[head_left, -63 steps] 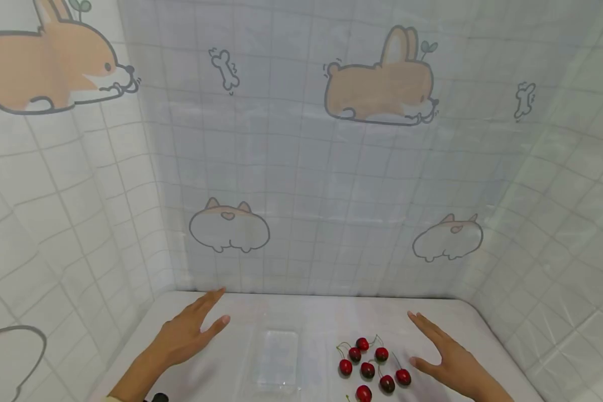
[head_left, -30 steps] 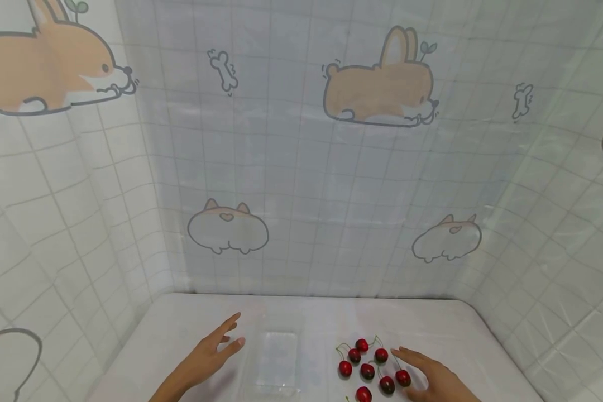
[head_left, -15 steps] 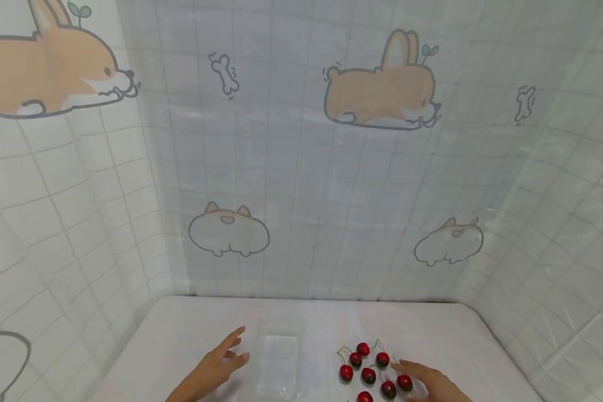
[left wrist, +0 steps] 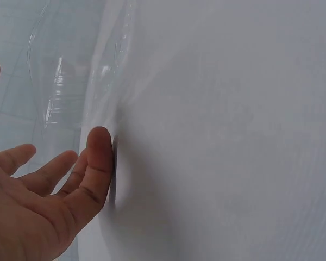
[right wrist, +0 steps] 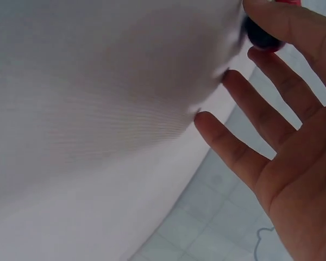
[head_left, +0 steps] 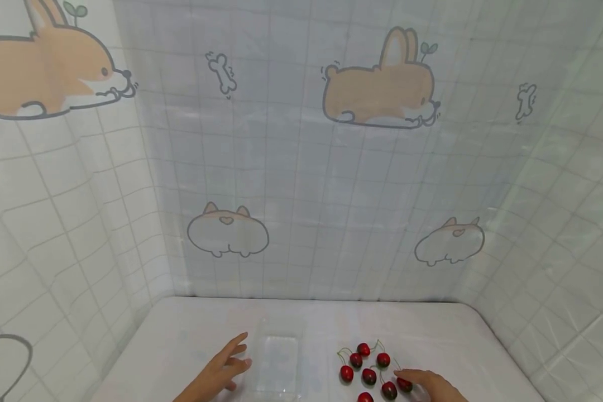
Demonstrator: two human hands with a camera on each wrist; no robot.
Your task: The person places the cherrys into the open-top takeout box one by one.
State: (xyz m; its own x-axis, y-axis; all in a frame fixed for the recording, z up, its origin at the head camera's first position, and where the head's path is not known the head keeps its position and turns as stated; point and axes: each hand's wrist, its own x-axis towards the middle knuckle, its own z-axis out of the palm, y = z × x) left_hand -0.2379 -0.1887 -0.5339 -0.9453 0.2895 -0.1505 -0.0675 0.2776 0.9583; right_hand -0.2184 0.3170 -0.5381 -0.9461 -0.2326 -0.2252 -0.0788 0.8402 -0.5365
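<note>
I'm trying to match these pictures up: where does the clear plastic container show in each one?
Head view: the clear plastic container is low, slightly left of centre, between the left hand and the cherries.
Left wrist view: upper left, just above the fingers, its see-through wall cut off by the top edge.
Right wrist view: not in it.
Shared landmark: the white tabletop.

Left hand (head_left: pixel 220 371) beside clear tray (head_left: pixel 277 363), right hand (head_left: pixel 429 385) at red cherries (head_left: pixel 369 376), white tabletop (head_left: pixel 432 335)
</note>
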